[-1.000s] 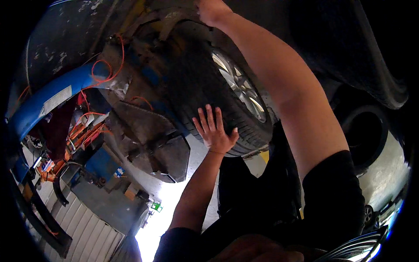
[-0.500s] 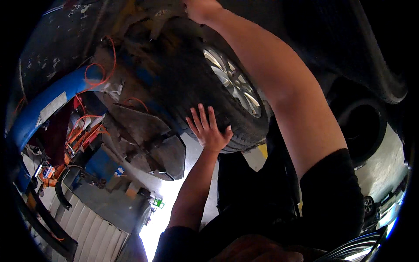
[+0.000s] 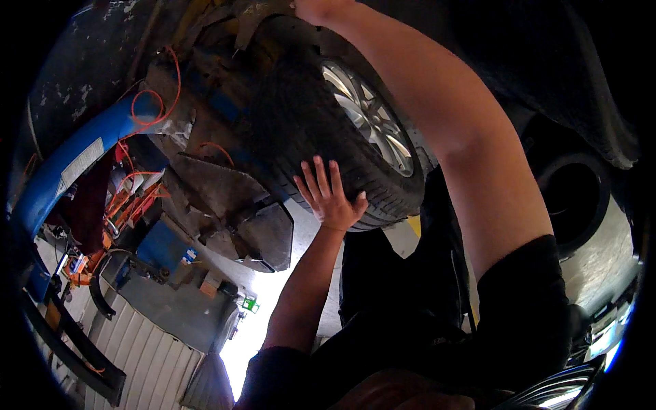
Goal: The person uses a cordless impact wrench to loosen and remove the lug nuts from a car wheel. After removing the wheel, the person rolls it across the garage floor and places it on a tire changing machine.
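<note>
A large black tire (image 3: 301, 116) on a silver multi-spoke wheel (image 3: 372, 119) stands in front of me, its tread toward my left side. My left hand (image 3: 335, 203) lies flat against the tread with its fingers spread, holding nothing. Past the far side of the wheel, my right hand (image 3: 324, 10) reaches to the upper edge of the view. Its fingers look curled, but the edge cuts part of them off, and what they grip, if anything, is hidden.
To the left are a dark metal plate assembly (image 3: 236, 208), a blue curved machine arm (image 3: 82, 154) and an orange coiled hose (image 3: 179, 75). Another black tire (image 3: 574, 198) rests at the right. A ribbed light panel (image 3: 137, 342) shows at lower left.
The view has shifted slightly, and the wheel shows a little lower and more to the right. My left palm stays on the tread; my right arm keeps its reach.
</note>
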Tool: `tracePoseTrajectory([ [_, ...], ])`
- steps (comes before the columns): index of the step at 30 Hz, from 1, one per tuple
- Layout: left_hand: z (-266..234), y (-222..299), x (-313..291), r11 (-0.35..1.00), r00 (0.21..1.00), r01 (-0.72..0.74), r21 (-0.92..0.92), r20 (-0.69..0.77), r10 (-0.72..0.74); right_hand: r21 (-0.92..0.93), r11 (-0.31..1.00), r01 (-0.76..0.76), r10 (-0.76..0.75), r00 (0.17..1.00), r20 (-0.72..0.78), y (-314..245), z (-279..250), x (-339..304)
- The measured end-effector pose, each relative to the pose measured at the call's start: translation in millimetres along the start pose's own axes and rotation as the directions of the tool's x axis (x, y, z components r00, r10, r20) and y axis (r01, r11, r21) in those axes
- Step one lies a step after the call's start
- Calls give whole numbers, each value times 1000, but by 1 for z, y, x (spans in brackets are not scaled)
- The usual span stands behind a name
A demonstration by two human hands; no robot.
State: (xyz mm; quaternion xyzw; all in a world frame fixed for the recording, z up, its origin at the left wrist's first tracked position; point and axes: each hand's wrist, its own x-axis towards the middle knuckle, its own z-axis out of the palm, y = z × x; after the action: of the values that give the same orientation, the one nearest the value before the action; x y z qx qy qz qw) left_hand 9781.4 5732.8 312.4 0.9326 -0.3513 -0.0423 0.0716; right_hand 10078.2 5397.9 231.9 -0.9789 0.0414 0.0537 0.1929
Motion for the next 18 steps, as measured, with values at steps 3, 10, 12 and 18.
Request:
tracePoseTrajectory([
  [3, -2, 0, -3, 1000, 1000, 13, -1, 2, -13, 116, 992, -45, 44, 999, 8, -3, -2, -2],
  [10, 2, -4, -6, 1000, 1000, -12, -15, 5, 12, 222, 973, -69, 76, 997, -23, -4, -5, -11],
  [12, -3, -6, -12, 1000, 1000, 2, 4, 9, -2, 261, 964, -51, 62, 998, -33, -16, -7, -11],
  [18, 0, -9, -14, 1000, 1000, -20, 8, 8, 20, 287, 956, -66, 88, 994, -64, -14, -4, -16],
])
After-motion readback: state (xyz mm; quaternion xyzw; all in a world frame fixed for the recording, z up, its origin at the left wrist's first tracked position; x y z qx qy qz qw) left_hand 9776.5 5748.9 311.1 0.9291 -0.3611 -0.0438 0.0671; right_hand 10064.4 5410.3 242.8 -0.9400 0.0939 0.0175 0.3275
